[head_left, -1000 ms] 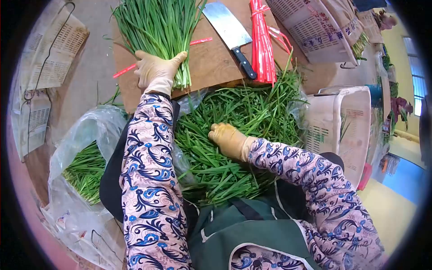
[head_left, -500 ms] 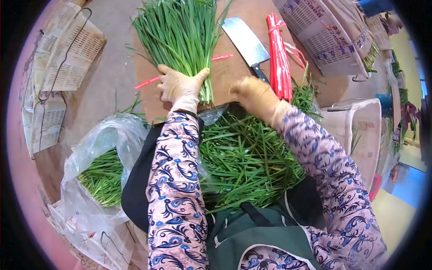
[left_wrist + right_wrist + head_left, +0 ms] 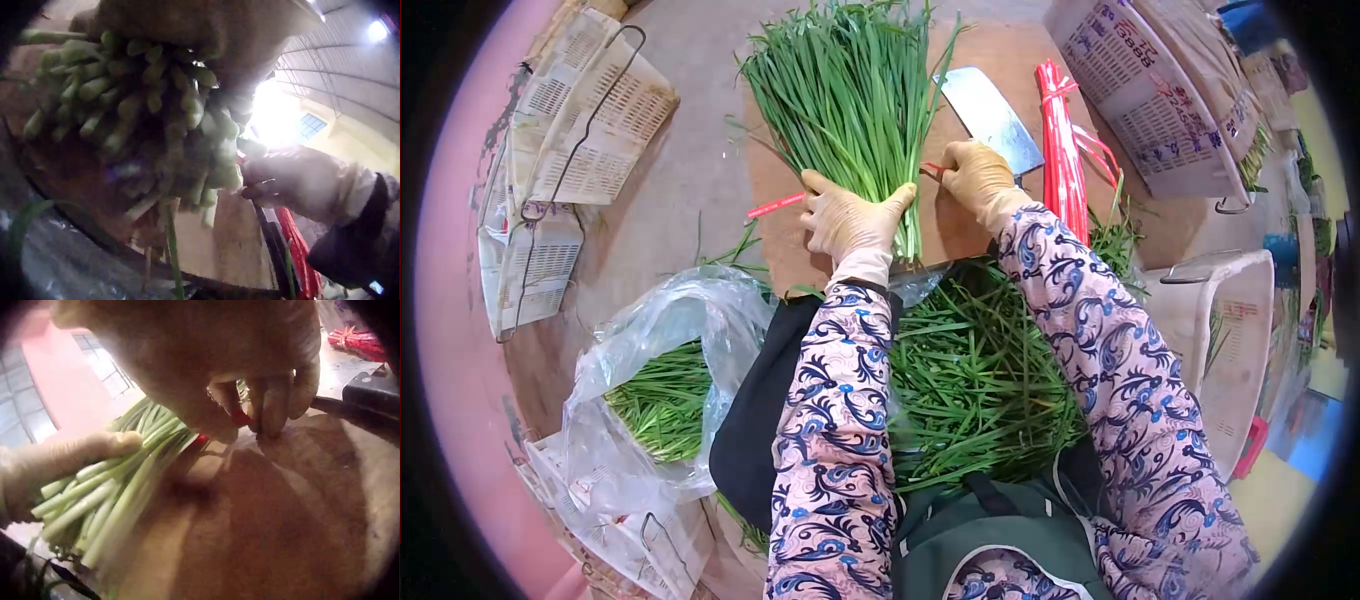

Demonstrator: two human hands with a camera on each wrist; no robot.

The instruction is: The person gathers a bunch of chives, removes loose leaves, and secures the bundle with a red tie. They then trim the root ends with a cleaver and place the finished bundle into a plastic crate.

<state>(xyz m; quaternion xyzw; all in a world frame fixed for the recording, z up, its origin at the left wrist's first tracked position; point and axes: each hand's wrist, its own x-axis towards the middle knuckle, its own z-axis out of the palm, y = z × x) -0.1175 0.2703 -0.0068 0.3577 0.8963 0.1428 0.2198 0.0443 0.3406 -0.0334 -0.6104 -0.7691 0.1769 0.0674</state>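
A thick bunch of garlic chives (image 3: 845, 110) lies on a wooden board (image 3: 955, 235), its cut stem ends toward me. My gloved left hand (image 3: 855, 222) grips the stems near those ends, thumb along the right side and fingers on the left. A red printed tie strip (image 3: 775, 206) passes beneath the bunch and sticks out on both sides. Just right of the stems, my gloved right hand (image 3: 982, 180) pinches the strip's right end, which shows red between the fingertips (image 3: 273, 422) in the right wrist view. Pale stem ends (image 3: 94, 87) fill the left wrist view.
A cleaver (image 3: 992, 115) lies behind my right hand, its handle mostly hidden. Beside it is a bundle of red ties (image 3: 1062, 150). Loose green leaves (image 3: 975, 390) heap below the board. A plastic bag (image 3: 745, 300) of chives stands left; crates (image 3: 1155, 95) stand on both sides.
My right hand has risen from the loose leaves to the board and taken the strip's right end. My left hand keeps its grip on the bunch. The head view has shifted.
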